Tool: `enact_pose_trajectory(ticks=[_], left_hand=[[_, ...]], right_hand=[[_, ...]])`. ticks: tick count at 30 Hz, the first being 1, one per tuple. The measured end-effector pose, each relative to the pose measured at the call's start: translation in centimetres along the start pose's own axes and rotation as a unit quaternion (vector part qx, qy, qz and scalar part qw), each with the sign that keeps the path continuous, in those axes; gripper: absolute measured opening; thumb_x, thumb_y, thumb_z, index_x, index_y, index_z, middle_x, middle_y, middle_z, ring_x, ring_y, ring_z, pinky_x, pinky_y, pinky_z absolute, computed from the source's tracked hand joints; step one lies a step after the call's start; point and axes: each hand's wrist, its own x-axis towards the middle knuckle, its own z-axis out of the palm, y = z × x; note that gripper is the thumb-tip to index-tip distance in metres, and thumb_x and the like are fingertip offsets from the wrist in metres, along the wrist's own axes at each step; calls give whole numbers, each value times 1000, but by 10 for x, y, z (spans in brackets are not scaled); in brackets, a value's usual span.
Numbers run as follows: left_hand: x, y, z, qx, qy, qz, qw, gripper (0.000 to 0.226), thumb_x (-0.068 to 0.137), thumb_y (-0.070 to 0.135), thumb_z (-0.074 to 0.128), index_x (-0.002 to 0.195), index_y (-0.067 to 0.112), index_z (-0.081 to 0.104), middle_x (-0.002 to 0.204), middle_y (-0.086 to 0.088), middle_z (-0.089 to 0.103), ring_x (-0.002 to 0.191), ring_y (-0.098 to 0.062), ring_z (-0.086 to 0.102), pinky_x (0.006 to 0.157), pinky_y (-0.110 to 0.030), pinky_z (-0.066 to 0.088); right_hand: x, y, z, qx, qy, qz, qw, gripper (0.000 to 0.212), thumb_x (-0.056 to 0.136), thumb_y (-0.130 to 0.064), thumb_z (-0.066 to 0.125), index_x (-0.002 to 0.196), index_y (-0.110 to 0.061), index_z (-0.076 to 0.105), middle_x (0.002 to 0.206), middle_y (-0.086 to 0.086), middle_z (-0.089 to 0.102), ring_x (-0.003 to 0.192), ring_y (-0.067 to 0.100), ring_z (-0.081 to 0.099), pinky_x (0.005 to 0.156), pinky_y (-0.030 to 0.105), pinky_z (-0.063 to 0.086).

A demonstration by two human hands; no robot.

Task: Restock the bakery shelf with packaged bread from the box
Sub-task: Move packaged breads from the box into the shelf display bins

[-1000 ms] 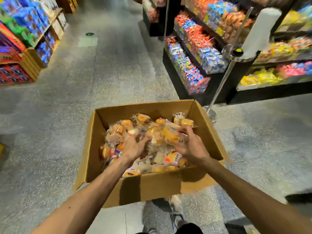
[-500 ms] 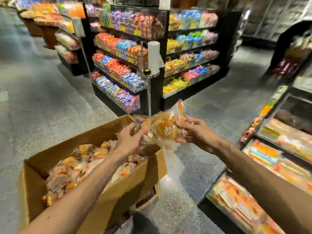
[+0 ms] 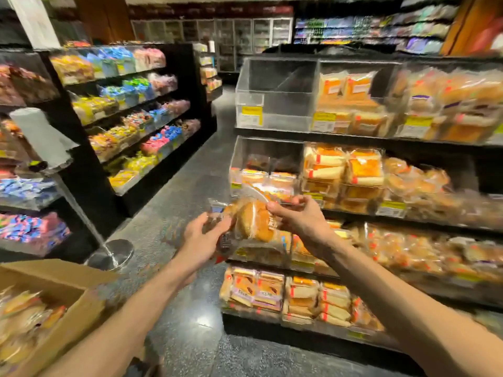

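Both hands hold a clear packet of golden bread buns (image 3: 254, 223) in the air in front of the bakery shelf (image 3: 353, 216). My left hand (image 3: 202, 239) grips the packet's left end and my right hand (image 3: 298, 219) pinches its upper right edge. The shelf has several tiers of clear bins filled with packaged bread; its top left bin (image 3: 275, 93) looks empty. The cardboard box (image 3: 70, 300) with more bread packets sits at the lower left.
A black rack of colourful snack packets (image 3: 130, 118) stands on the left across a grey aisle. A metal post with a round base (image 3: 111, 253) and a white roll on top stands beside the box. Fridges line the far wall.
My view has swung right from the box to the bakery shelf. Both hands lifted the bread packet out of the box and carried it up and right toward the shelf.
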Motion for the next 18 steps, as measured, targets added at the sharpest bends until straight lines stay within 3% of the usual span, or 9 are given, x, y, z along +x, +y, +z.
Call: enact_pose_trajectory(ticks=[1,3,4,6,9,13,15,17,18], left_hand=[[3,4,32,-4,-16,0,1000,70,70,78,65,120,29,64,122,2,66,112,-15,63,100,-45,51],[3,16,94,-18,-49,-5,999,66,66,76,66,116,32,65,118,2,69,109,-19,65,98,-48,52],[0,25,124,-24,-62,-16,998,57,71,69,67,113,30,67,114,1,71,106,-20,67,96,-47,53],[-9,41,182,-33,-90,-16,995,33,88,47,66,110,23,68,108,-2,72,101,-20,67,92,-41,54],[-11,55,255,-4,-127,1,992,31,98,26,58,125,11,61,123,-8,65,109,-21,60,85,-29,48],[-12,71,327,31,-198,5,980,59,99,33,57,150,11,38,150,-8,38,136,-25,40,111,-40,39],[-7,72,358,39,-205,14,978,60,99,32,56,151,12,36,151,-7,38,132,-22,43,102,-32,48],[-1,77,383,36,-216,11,976,57,99,35,56,150,15,38,145,-1,44,120,-16,47,72,-13,52],[5,77,393,38,-229,7,973,56,98,39,57,148,19,42,142,5,45,118,-14,48,68,-13,52]], right_hand=[[-4,1,-27,-25,52,-20,998,28,79,-19,82,80,-12,55,73,7,61,60,15,55,62,35,53],[-11,4,-76,-108,132,-50,984,27,86,-35,75,74,-16,59,73,-1,65,68,12,58,64,26,51],[-16,4,-98,-135,159,-54,977,30,88,-43,70,77,-16,63,77,-3,67,72,10,60,63,22,50],[-24,6,-140,-160,191,-48,967,48,83,-65,62,92,-19,64,88,-6,68,82,10,63,70,26,52],[-42,2,-199,-212,203,-48,955,74,64,-81,65,109,-23,52,98,-11,62,93,12,61,82,36,54],[-53,8,-275,-302,227,-51,924,85,49,-94,61,106,-33,48,107,-6,66,101,16,64,87,47,54],[-55,10,-304,-355,244,-39,902,93,47,-100,51,114,-36,49,116,-6,63,111,17,58,93,47,50],[-55,10,-327,-405,249,-25,879,98,49,-99,47,124,-36,49,124,-6,59,120,16,50,100,45,45],[-53,10,-337,-421,248,-19,872,97,53,-97,48,128,-37,49,128,-7,57,123,16,47,102,45,43]])
